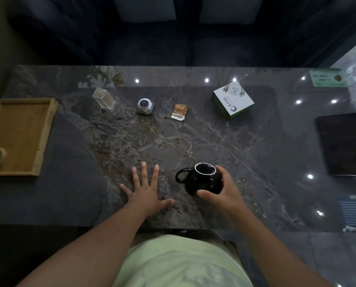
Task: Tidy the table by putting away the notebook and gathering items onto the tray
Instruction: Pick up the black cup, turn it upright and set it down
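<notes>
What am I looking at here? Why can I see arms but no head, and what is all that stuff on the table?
The camera sits on a person's head and looks down, so you see what that person sees: two arms reaching out, but no face. There is only this one picture.

The left hand lies flat and open on the dark stone table, holding nothing. The right hand is wrapped around a black mug that stands on the table, its handle pointing left.

Farther away, in a row, lie a clear plastic box, a small silver gadget, an orange packet and a white and green box. A wooden tray waits on the left side. At the right edge lies a dark flat thing, probably the notebook.

The person is tidying up, so the things should end up on the tray.
</notes>
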{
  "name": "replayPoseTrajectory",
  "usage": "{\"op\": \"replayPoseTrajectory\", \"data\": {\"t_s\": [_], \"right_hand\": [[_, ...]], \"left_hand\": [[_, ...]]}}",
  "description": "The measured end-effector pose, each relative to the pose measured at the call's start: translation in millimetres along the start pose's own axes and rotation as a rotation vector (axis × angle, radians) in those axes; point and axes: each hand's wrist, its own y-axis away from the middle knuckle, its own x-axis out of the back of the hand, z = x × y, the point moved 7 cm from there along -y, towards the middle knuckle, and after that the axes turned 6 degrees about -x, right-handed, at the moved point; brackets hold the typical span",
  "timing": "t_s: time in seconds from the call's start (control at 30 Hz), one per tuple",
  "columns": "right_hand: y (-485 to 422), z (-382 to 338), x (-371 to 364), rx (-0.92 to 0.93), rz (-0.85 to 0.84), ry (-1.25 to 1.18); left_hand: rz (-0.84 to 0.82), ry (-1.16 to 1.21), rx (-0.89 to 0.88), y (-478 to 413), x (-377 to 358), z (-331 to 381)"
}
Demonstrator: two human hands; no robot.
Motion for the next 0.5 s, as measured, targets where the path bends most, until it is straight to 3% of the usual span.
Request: {"op": "replayPoseTrajectory", "data": {"t_s": [0.5], "right_hand": [[-8.8, 1.0, 0.9, -0.08, -0.026, -0.074]], "left_hand": [[-0.025, 0.004, -0.015, 0.4, -0.2, -1.3]]}}
